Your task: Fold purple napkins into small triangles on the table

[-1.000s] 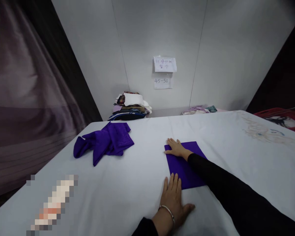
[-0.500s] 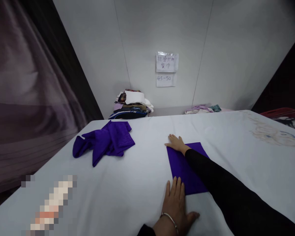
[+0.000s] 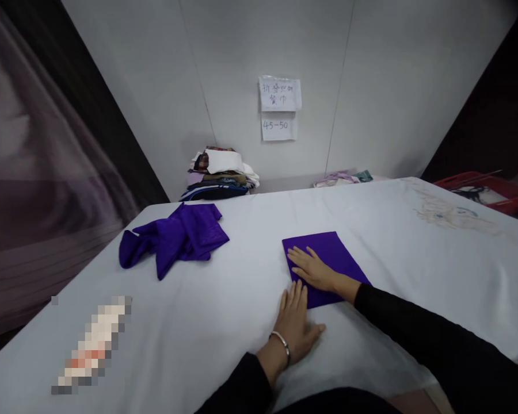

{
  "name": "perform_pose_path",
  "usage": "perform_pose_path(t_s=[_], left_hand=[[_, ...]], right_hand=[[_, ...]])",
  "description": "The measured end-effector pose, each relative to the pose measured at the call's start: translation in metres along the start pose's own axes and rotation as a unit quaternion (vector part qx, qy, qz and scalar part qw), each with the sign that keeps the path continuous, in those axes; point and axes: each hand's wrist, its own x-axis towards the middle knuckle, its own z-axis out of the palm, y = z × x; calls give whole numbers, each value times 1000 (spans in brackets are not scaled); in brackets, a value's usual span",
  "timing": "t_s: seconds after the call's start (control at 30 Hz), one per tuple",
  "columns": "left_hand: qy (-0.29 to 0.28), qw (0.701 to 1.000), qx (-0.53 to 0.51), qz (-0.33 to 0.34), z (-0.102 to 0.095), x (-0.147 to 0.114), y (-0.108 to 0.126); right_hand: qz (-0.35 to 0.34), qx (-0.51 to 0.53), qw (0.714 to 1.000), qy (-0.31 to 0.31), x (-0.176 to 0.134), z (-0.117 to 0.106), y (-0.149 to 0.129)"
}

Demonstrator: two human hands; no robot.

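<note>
A purple cloth napkin (image 3: pixel 336 253), folded into a flat four-sided shape, lies on the white-covered table (image 3: pixel 242 322). My right hand (image 3: pixel 313 270) rests flat on its left part, fingers spread and pointing to the upper left. My left hand (image 3: pixel 294 322), with a silver bracelet at the wrist, lies palm down by the napkin's near left corner, its fingertips at the edge. Neither hand grips anything. Further left, a crumpled purple cloth (image 3: pixel 185 236) sits in a loose heap.
A stack of folded clothes (image 3: pixel 222 175) stands behind the table against the wall, with more folded cloth (image 3: pixel 336 179) to its right. Paper signs (image 3: pixel 280 109) hang on the wall. A red basket (image 3: pixel 492 192) is at the far right, a curtain (image 3: pixel 47 172) at left.
My right hand has slid from the napkin's far left corner back towards me, onto its left part. The left hand stays by the near left corner. The whole view has shifted slightly.
</note>
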Motion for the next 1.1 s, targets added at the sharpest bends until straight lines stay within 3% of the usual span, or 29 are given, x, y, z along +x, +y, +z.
perform_pose_path(t_s=[0.13,0.2,0.33,0.47,0.73,0.8,0.9,0.97,1.1], left_hand=[[113,992,-27,-45,-15,10,-21],[139,987,-13,-73,-23,22,-30],[85,994,46,-51,-30,53,-37],[20,990,129,-54,-23,67,-38],[43,982,179,-38,-18,69,-48],[43,984,167,-41,-17,71,-47],[53,987,144,-47,-14,70,-38],[54,988,143,-18,-8,67,-26],[21,987,155,35,3,58,-8]], right_hand=[[-18,11,1000,-14,-38,9,-20],[-39,15,999,-26,-48,15,-30],[-78,31,995,-50,-62,26,-45],[-74,53,994,-57,-78,29,-55],[-103,93,990,-38,-124,18,-76],[-84,94,992,-28,-131,11,-72],[12,70,997,8,-134,2,-57],[67,46,997,20,-132,-1,-43],[113,6,993,13,-133,2,-12]])
